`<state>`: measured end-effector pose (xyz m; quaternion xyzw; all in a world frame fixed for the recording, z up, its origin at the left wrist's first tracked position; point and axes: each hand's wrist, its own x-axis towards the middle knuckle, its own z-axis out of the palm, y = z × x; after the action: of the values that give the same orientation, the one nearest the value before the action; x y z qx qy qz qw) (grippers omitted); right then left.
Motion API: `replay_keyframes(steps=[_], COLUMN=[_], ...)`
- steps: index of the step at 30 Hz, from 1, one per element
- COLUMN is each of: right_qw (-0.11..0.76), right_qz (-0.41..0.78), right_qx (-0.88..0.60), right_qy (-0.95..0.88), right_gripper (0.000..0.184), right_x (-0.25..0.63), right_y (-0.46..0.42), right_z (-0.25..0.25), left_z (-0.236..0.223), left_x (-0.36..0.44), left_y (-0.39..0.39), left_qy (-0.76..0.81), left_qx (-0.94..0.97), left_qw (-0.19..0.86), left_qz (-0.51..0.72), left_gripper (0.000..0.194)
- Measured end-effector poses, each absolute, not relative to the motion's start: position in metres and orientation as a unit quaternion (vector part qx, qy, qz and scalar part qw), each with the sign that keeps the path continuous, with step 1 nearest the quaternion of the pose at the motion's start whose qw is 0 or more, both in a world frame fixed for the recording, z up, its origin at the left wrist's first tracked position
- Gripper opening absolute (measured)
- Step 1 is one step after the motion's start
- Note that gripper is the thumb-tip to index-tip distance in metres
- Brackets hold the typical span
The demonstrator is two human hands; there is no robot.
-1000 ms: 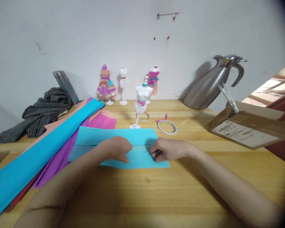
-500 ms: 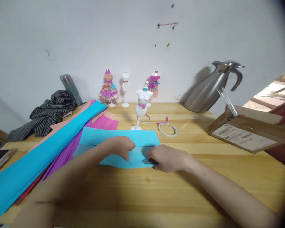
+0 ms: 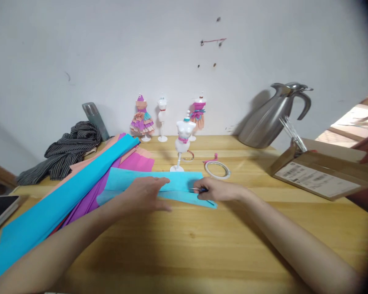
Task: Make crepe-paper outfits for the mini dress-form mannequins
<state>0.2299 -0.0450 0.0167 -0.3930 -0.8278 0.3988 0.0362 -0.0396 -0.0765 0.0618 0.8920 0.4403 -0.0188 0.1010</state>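
A light blue sheet of crepe paper [image 3: 180, 183] lies across the middle of the table, with a narrower strip of the same paper [image 3: 184, 197] along its near side. My right hand [image 3: 213, 189] is closed round small dark-handled scissors [image 3: 203, 190] at the right end, their thin metal blade pointing left over the paper. Over the paper's middle, my left hand [image 3: 147, 194] is open, thumb and fingers apart, gripping nothing. Just behind the paper stands a small white dress-form mannequin [image 3: 184, 130] with a pink band at its waist.
Folded blue crepe paper [image 3: 79, 188] lies on purple and peach sheets at left. A tape roll [image 3: 217, 170] sits at right, near a cardboard box [image 3: 315, 173] and steel jug [image 3: 266, 118]. Mannequins in paper dresses [image 3: 142, 116], a striped cloth [image 3: 64, 151] and a phone [image 3: 0, 212] are around.
My right hand with the scissors has shifted up and slightly right. My left hand's fingers have spread from a bent pose. The near blue strip now angles away from the larger piece.
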Motion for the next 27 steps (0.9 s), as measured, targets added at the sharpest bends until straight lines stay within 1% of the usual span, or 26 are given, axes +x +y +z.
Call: replay_keyframes(steps=[1, 3, 4, 5, 6, 8, 10, 11, 13, 16, 18, 20, 22, 25, 27], right_qw=[0.051, 0.08, 0.087, 0.089, 0.082, 0.059, 0.051, 0.05, 0.046, 0.036, 0.039, 0.041, 0.039, 0.028, 0.024], right_qz=[0.411, 0.427, 0.428, 0.424, 0.415, 0.391, 0.373, 0.371, 0.377, 0.376, 0.367, 0.364, 0.364, 0.351, 0.336], right_qx=[-0.392, -0.39, -0.39, -0.391, -0.394, -0.399, -0.4, -0.397, -0.389, -0.394, -0.402, -0.405, -0.405, -0.413, -0.421], right_qy=[-0.821, -0.812, -0.811, -0.812, -0.816, -0.827, -0.836, -0.838, -0.839, -0.838, -0.838, -0.838, -0.838, -0.84, -0.842], right_gripper=[0.005, 0.01, 0.012, 0.013, 0.014, 0.018, 0.022, 0.02, 0.011, 0.001, 0.004, 0.011, 0.018, 0.021, 0.02], right_x=[0.233, 0.237, 0.238, 0.24, 0.241, 0.244, 0.249, 0.251, 0.255, 0.258, 0.259, 0.258, 0.258, 0.259, 0.259], right_y=[-0.042, -0.038, -0.037, -0.036, -0.035, -0.034, -0.031, -0.029, -0.027, -0.025, -0.027, -0.028, -0.029, -0.028, -0.027], right_z=[0.015, 0.013, 0.013, 0.014, 0.015, 0.015, 0.014, 0.014, 0.012, 0.01, 0.011, 0.012, 0.012, 0.013, 0.014], left_z=[0.062, 0.062, 0.06, 0.059, 0.057, 0.051, 0.046, 0.043, 0.041, 0.044, 0.048, 0.051, 0.052, 0.05, 0.045], left_x=[-0.041, -0.045, -0.048, -0.051, -0.055, -0.063, -0.069, -0.071, -0.072, -0.068, -0.063, -0.058, -0.056, -0.059, -0.064], left_y=[-0.077, -0.073, -0.069, -0.063, -0.056, -0.043, -0.031, -0.028, -0.025, -0.033, -0.043, -0.052, -0.056, -0.053, -0.047], left_qy=[0.436, 0.45, 0.458, 0.464, 0.464, 0.447, 0.442, 0.445, 0.446, 0.43, 0.426, 0.431, 0.434, 0.436, 0.447], left_qx=[0.893, 0.884, 0.879, 0.876, 0.876, 0.882, 0.88, 0.877, 0.875, 0.886, 0.891, 0.891, 0.888, 0.886, 0.881], left_qw=[0.091, 0.072, 0.068, 0.073, 0.085, 0.128, 0.158, 0.163, 0.165, 0.15, 0.119, 0.084, 0.073, 0.111, 0.137], left_qz=[-0.053, -0.105, -0.113, -0.112, -0.102, -0.076, -0.072, -0.076, -0.085, -0.09, -0.101, -0.118, -0.134, -0.114, -0.07], left_gripper=[0.053, 0.03, 0.019, 0.013, 0.011, 0.01, 0.013, 0.015, 0.017, 0.015, 0.013, 0.014, 0.015, 0.016, 0.025])
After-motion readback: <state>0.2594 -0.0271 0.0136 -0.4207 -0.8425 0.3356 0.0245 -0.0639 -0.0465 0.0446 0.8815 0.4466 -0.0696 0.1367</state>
